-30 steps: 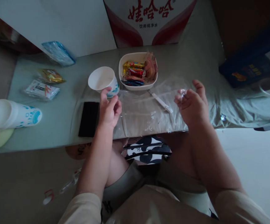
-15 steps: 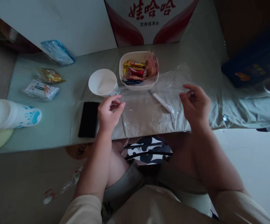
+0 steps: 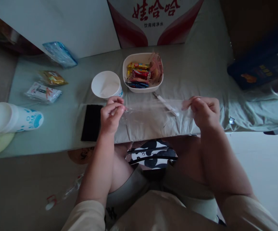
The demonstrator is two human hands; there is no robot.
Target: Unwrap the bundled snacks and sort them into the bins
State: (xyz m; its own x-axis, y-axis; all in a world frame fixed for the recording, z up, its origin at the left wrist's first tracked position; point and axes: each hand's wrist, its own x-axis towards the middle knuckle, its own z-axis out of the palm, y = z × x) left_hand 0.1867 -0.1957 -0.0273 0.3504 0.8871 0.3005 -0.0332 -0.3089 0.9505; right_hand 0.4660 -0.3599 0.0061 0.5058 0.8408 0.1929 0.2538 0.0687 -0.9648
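Observation:
A clear plastic bag [image 3: 143, 107] is stretched between my two hands above the cloth-covered table. My left hand [image 3: 111, 114] pinches its left end, just in front of a white paper cup [image 3: 106, 84]. At the other end, my right hand [image 3: 205, 110] is closed on the plastic. Partly seen through the film is a white-handled craft knife [image 3: 166, 105], lying at a slant on the cloth. Behind it stands a white square bowl [image 3: 125, 72] holding several wrapped snacks [image 3: 140, 73].
A black phone [image 3: 91, 123] lies left of my left hand. Farther left are stacked paper cups [image 3: 30, 120], a white snack packet [image 3: 43, 92], a gold packet [image 3: 53, 78] and a blue packet [image 3: 59, 54]. A red-and-white carton [image 3: 153, 24] stands behind; a dark blue box [image 3: 261, 64] is at right.
My hands have closed on opposite ends of the plastic and pulled it taut into a narrow strip. It was lying spread loosely over the table before, reaching back past the bowl.

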